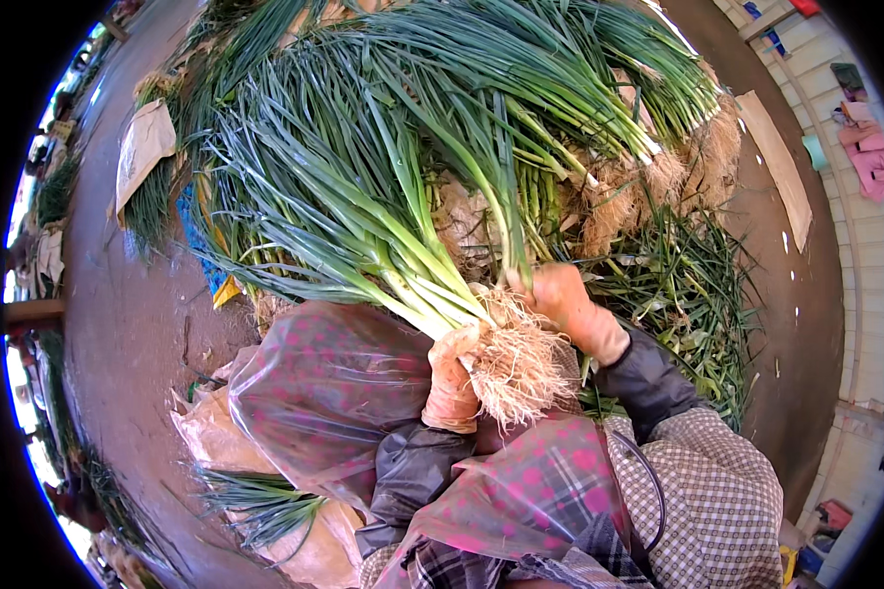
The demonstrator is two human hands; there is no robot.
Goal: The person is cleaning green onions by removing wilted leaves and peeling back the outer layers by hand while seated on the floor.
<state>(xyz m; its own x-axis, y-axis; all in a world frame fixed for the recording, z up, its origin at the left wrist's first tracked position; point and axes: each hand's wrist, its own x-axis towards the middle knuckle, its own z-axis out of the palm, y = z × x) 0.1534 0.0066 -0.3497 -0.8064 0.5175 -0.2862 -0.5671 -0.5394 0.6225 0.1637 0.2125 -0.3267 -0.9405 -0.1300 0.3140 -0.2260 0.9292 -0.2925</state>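
Note:
My left hand [452, 381], in an orange-tan glove, is closed round the root end of a bunch of green onions [413, 265] above my lap. Their leaves fan away to the far left, and a thick tangle of pale roots [521, 368] sticks out past the glove. My right hand [572, 306], gloved alike, is just right of the roots. Its fingers, slightly blurred, close on the base of another green onion [508, 221] whose stalk rises away from me. The fingertips are partly hidden.
A large heap of green onions [334, 74] lies ahead, roots to the right. Stripped leaves [673, 285] pile up at the right. Clear plastic with pink dots [334, 358] covers my knees. A cardboard strip [778, 172] lies on the brown floor near a pale wall [855, 285].

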